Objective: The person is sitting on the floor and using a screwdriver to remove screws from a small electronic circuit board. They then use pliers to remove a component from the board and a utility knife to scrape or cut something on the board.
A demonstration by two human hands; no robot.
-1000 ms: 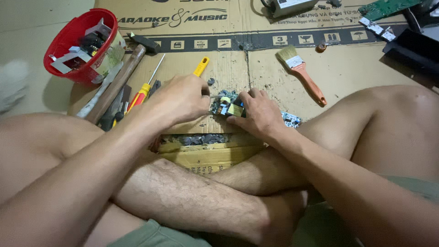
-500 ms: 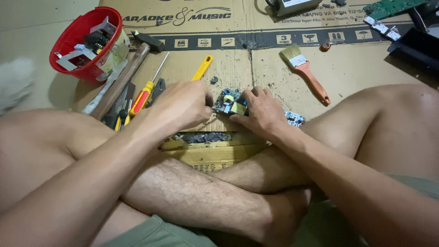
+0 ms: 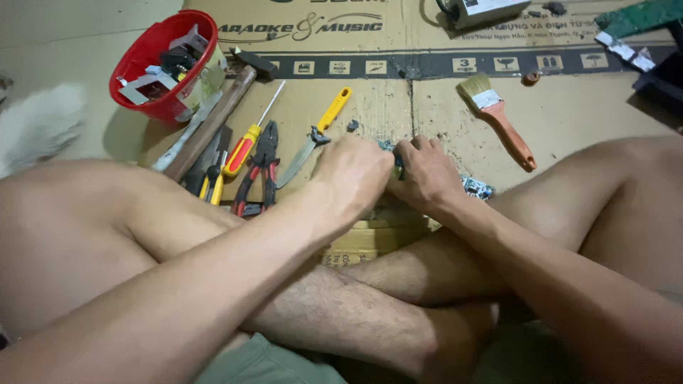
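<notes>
Cardboard sheeting (image 3: 441, 107) covers the floor as my work surface, with the small circuit board (image 3: 475, 187) lying on it between my knees, mostly hidden under my hands. My left hand (image 3: 353, 173) is curled down on it, apparently to steady it; my right hand (image 3: 421, 173) pinches its edge. Screwdriver (image 3: 245, 146), pliers (image 3: 262, 167) and knife (image 3: 313, 141) lie near my left hand, handy to grab.

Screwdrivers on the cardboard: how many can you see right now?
2: a red-and-yellow-handled screwdriver lying beside the hammer, and a yellow-handled one partly hidden by the person's knee. More may be hidden there.
</notes>
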